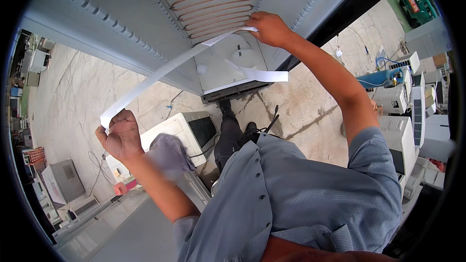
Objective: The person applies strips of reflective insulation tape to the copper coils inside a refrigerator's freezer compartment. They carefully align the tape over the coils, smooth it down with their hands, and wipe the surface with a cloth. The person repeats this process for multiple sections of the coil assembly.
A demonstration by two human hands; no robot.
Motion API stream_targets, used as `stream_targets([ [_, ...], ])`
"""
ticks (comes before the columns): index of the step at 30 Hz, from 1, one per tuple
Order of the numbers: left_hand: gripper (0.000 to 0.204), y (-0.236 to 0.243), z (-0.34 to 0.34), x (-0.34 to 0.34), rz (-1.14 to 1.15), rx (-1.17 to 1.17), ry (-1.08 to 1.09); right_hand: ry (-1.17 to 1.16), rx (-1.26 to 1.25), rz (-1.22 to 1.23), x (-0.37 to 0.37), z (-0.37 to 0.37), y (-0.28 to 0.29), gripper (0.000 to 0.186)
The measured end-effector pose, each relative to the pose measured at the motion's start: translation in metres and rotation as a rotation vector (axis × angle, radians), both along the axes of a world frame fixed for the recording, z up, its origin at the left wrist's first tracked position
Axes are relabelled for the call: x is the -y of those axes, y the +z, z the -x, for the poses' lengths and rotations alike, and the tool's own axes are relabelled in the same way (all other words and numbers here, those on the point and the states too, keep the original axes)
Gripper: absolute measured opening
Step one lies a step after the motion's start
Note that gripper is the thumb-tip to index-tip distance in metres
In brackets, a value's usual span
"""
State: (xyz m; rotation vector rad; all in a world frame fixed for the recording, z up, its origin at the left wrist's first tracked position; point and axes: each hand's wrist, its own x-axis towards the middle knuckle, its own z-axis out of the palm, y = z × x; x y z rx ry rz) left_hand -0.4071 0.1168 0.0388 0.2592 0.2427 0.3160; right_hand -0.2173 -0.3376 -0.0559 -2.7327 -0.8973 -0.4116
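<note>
Grey shirt [315,184] — white strip [153,81] — long, thin, seemingly creased.

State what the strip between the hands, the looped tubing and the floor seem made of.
White strip: probably paper or plastic film, smooth; it looks thin and flexible, though which is unclear. Looped tubing: metal, likely copper or copper-coated, slightly glossy, judging by its reddish-brown colour. Floor: probably concrete, pale and matt, given its irregular cracks and stains.
</note>
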Motion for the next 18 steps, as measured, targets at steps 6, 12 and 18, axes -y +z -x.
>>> stream_targets([
  [6, 0.021, 0.008, 0.009, -0.009, -0.032, 0.063, 0.108, -0.304, -0.248, 0.087, -0.014, -0.087, -0.036, 0.032],
  [12, 0.028, 0.014, 0.015, -0.036, -0.117, 0.218, 0.106, -0.574, -0.410, 0.123, -0.017, -0.157, -0.069, 0.026],
  [18, 0.025, 0.031, 0.004, -0.030, -0.162, 0.073, 0.326, -0.860, -0.518, 0.037, 0.004, -0.213, -0.105, 0.028],
])
